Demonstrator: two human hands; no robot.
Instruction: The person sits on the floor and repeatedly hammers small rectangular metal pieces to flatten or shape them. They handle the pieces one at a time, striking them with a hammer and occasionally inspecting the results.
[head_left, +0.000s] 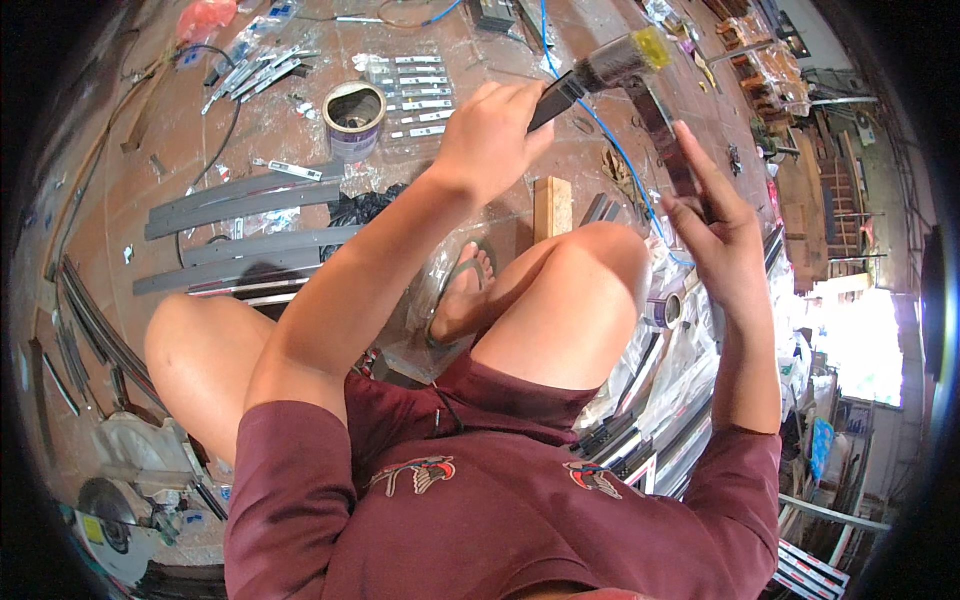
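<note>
Gripping mallet (657,125) in right hand (718,230); open can (353,142), contents unclear

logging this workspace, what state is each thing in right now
Dark mallet with yellow-tipped head: held by its handle in the right hand
Dark rectangular bar: gripped in the left hand; contact with the mallet unclear
Round purple-and-white tin: upright, open-topped
Long flat grey strips: lying on the floor
Thin blue hose: uncoiled
Whitish saw with round dark blade: on or off, cannot tell

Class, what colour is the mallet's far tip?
The mallet tip is yellow; it shows best in the head view.
</note>
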